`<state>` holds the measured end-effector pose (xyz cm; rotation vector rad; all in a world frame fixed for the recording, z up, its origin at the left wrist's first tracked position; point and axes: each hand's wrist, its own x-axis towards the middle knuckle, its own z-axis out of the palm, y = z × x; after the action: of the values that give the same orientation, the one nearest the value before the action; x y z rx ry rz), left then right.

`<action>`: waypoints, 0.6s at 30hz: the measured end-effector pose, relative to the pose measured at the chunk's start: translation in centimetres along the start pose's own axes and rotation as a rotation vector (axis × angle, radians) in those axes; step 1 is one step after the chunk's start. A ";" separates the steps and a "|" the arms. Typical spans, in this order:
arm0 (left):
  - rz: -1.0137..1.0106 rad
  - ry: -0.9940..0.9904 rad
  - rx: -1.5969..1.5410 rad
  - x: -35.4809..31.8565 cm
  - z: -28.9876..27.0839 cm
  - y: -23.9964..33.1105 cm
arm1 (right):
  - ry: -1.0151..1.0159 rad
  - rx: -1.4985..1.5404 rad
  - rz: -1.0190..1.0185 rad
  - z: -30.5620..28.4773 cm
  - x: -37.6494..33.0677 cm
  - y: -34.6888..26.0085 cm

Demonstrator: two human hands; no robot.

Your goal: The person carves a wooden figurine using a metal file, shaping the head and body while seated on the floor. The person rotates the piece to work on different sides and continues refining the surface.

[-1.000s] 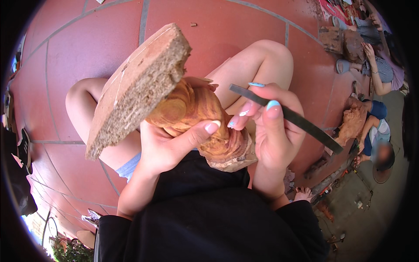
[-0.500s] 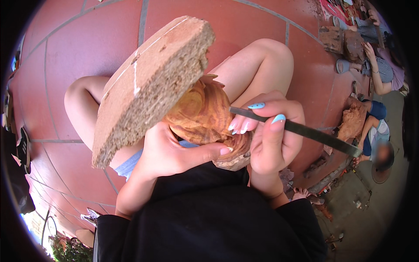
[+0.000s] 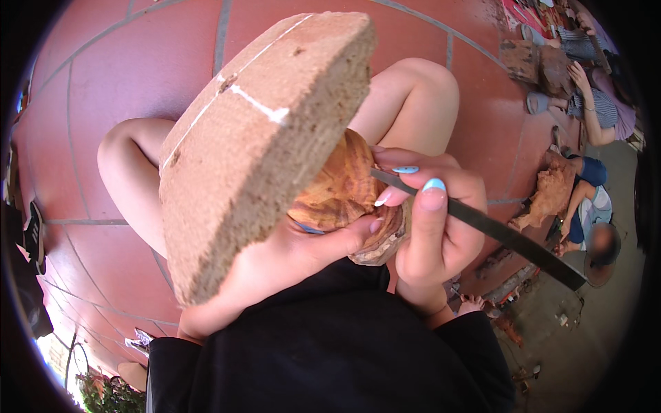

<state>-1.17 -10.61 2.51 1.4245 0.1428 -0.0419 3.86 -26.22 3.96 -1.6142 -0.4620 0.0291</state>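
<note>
A wood carving tilts over my lap, its polished, swirling orange-brown body (image 3: 337, 182) partly hidden behind a broad pale slab (image 3: 241, 131) that seems to be its base. White lines cross the slab's flat face, and its edge is rough. My left hand (image 3: 296, 258) is closed round the carving from below, with the thumb lying on its lower part. Between the thumb and fingers of my right hand (image 3: 441, 220) is a long, flat, dark metal chisel (image 3: 513, 244). The chisel's narrow end meets the carving's right side, where some of my right fingertips also rest against it.
My bare legs (image 3: 413, 96) are bent on either side of the carving, above red floor tiles (image 3: 124, 89). At the right, other people (image 3: 599, 110) sit among rough wood blocks (image 3: 520, 62) and a reddish wood piece (image 3: 551, 189). A dark shoe (image 3: 33, 237) lies at the left.
The carving has tipped and shifted a little to the right, so more of the slab's flat face shows and less of the polished body. My right hand and the chisel have moved slightly right.
</note>
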 end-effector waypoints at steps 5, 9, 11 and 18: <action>0.073 0.110 -0.111 -0.7 0.5 -1.2 | -0.041 -0.081 0.236 -1.3 1.2 -4.0; 0.106 0.115 -0.113 -0.7 1.0 -0.8 | -0.088 -0.192 0.193 -2.1 1.5 -5.0; 0.113 0.102 -0.112 -0.7 1.2 -0.8 | -0.066 -0.208 0.183 -2.0 1.3 -5.0; 0.142 0.078 -0.118 -0.8 1.8 -0.4 | -0.065 -0.241 0.180 -1.4 1.0 -5.4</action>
<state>-1.87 -12.49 2.50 1.3161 0.1059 0.1368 3.66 -27.08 9.50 -1.8935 -0.3790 0.1675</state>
